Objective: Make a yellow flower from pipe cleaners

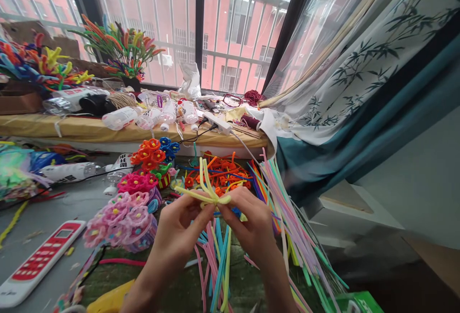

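Note:
Several pale yellow pipe cleaners [205, 179] are bunched together between my two hands, with loose ends sticking up and out to the left. My left hand [183, 219] pinches the bunch near its gathered middle. On the other side, my right hand [251, 212] grips a short looped end with thumb and fingers. Below my hands lie pink, blue and yellow pipe cleaners [219, 260]. Orange pipe-cleaner flowers [223, 171] are piled just beyond. Left of my left hand stands a cluster of pink and lilac pipe-cleaner flowers [120, 219].
A long bundle of pastel pipe cleaners [287, 207] lies to the right. A red and white remote-like device [41, 260] is at left. Plastic bottles [72, 171] and a power strip [217, 122] lie farther back. Curtains [345, 92] hang at right, and a yellow-handled tool [111, 298] is in front.

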Motion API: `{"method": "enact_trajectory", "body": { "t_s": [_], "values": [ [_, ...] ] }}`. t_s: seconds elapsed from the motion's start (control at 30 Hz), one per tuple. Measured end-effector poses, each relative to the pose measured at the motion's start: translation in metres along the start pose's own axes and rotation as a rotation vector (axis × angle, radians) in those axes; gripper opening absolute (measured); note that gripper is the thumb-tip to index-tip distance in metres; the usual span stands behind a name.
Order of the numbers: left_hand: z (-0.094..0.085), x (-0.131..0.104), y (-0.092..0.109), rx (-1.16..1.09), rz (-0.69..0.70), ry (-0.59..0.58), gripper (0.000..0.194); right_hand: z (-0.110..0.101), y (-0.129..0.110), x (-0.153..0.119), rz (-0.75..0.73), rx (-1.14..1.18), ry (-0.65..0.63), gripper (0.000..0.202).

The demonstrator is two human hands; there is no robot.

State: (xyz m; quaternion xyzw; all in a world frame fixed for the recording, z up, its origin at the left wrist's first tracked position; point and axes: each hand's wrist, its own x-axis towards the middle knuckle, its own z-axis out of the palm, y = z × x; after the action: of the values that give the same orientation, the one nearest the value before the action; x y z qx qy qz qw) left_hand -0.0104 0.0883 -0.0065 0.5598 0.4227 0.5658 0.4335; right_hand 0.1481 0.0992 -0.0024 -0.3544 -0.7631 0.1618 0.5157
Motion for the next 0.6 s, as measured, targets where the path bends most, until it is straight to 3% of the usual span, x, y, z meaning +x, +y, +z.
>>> {"method": "enact_trajectory", "body": {
  "t_s": [0.07, 0.13, 0.2, 0.23, 0.3, 0.4, 0.5, 0.6],
  "values": [
    [-0.002, -0.001, 0.001, 0.346, 0.356, 0.046, 0.008, 0.003, -0.001, 0.000, 0.127, 0.109, 0.027, 0.021],
    [-0.005, -0.002, 0.000, 0.645, 0.705, 0.046, 0.020, 0.007, 0.000, 0.000, 0.246, 0.244, 0.027, 0.022],
    [-0.007, -0.002, -0.001, 0.774, 0.910, 0.039, 0.026, 0.011, 0.003, 0.001, 0.330, 0.400, 0.007, 0.020],
    [-0.007, -0.003, -0.001, 0.779, 0.927, 0.038, 0.026, 0.012, 0.004, 0.001, 0.355, 0.473, -0.004, 0.018],
    [-0.006, -0.004, 0.002, 0.704, 0.779, 0.062, 0.020, 0.012, 0.005, 0.001, 0.391, 0.568, -0.019, 0.014],
    [-0.003, -0.004, 0.010, 0.441, 0.385, 0.001, 0.004, 0.008, 0.003, 0.002, 0.414, 0.545, -0.022, 0.012],
    [-0.003, -0.003, 0.020, 0.181, 0.064, -0.076, 0.020, 0.003, 0.001, 0.003, 0.417, 0.447, -0.020, 0.016],
    [-0.005, -0.001, 0.025, 0.032, -0.088, -0.006, 0.021, 0.002, 0.001, 0.003, 0.413, 0.395, -0.039, 0.019]
  ]
}}
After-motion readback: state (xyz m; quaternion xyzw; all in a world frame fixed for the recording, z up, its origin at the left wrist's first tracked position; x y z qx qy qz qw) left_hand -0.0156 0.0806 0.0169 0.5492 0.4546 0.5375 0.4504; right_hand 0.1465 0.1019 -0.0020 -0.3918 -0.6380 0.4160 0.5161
